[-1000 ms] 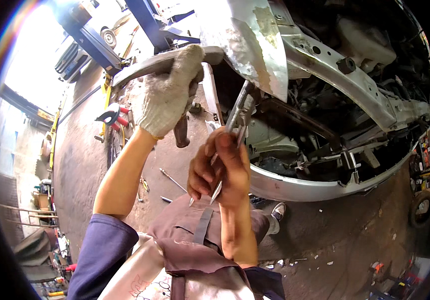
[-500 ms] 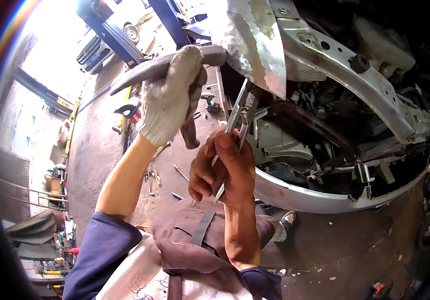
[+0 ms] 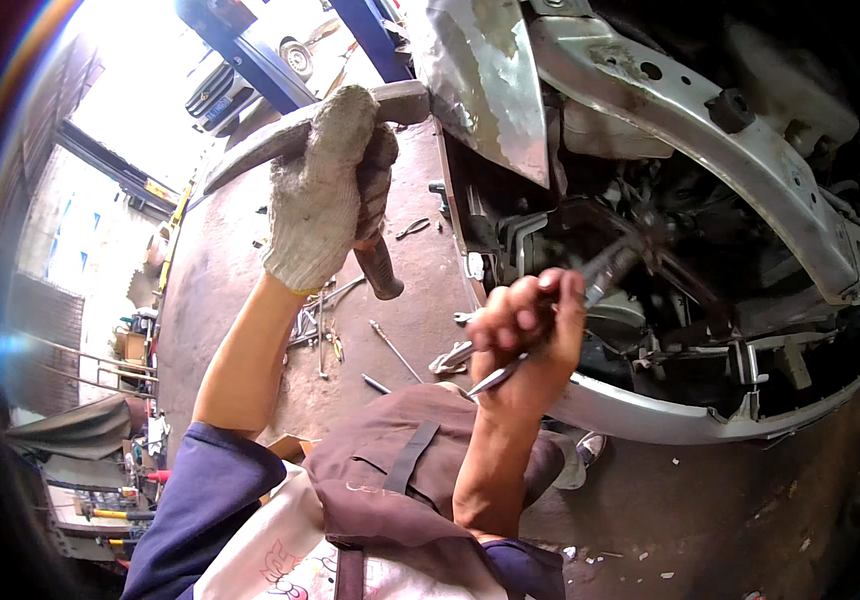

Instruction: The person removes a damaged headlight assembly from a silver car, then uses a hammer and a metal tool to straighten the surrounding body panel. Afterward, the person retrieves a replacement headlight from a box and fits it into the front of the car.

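Note:
In my left hand [image 3: 320,185], which wears a pale knitted glove, a hammer [image 3: 250,153] is gripped close to its long curved head. The hammer's dark handle hangs down below the fist. My bare right hand [image 3: 535,335] is closed around a long metal pliers-like tool [image 3: 605,268]. Its far end is smeared by motion in front of the open car front, and a pointed end shows below the palm. Above and between the hands hangs a dented silver body panel [image 3: 480,85] with worn filler patches; the hammer head's right end is close to its left edge.
A silver curved frame rail [image 3: 710,130] and a silver bumper edge [image 3: 650,410] border the opened car front at right. Hand tools [image 3: 322,330] and pliers [image 3: 413,228] lie on the floor. A blue lift post [image 3: 250,55] and a parked car [image 3: 218,95] stand beyond.
My right hand has moved right with the metal tool, away from the panel's lower edge, and the tool has tilted toward the car's opening. My left hand still holds the hammer, slightly farther left.

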`<act>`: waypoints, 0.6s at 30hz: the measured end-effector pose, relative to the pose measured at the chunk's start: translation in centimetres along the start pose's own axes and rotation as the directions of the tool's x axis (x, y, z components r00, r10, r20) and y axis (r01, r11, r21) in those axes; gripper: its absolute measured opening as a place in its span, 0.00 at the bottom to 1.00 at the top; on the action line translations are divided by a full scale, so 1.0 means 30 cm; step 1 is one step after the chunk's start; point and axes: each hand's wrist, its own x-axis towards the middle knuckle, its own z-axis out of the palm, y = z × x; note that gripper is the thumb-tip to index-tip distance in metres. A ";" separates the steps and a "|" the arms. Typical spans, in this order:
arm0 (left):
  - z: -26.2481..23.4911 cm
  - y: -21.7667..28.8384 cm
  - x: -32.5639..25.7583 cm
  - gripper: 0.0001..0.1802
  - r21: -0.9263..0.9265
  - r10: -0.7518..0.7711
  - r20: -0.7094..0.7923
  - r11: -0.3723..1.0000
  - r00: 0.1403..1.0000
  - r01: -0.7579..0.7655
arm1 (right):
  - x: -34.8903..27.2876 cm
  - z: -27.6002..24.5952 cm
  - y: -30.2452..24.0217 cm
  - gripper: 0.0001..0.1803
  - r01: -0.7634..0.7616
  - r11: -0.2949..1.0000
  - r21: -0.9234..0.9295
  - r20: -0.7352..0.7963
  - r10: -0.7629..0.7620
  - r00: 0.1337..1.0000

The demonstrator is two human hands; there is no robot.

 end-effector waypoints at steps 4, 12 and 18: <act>-0.004 -0.003 -0.009 0.28 -0.013 -0.014 0.033 1.000 0.999 0.014 | -0.043 0.021 0.021 0.14 -0.034 0.992 0.125 -0.055 0.041 0.998; -0.011 -0.026 -0.031 0.28 -0.010 -0.024 -0.060 1.000 0.998 0.024 | -0.083 0.054 0.053 0.16 -0.391 0.907 -0.156 0.188 0.416 0.890; 0.017 0.044 -0.044 0.28 0.131 0.043 -0.047 0.991 0.998 -0.037 | -0.072 0.084 0.045 0.17 -0.401 0.880 -0.256 0.273 0.464 0.843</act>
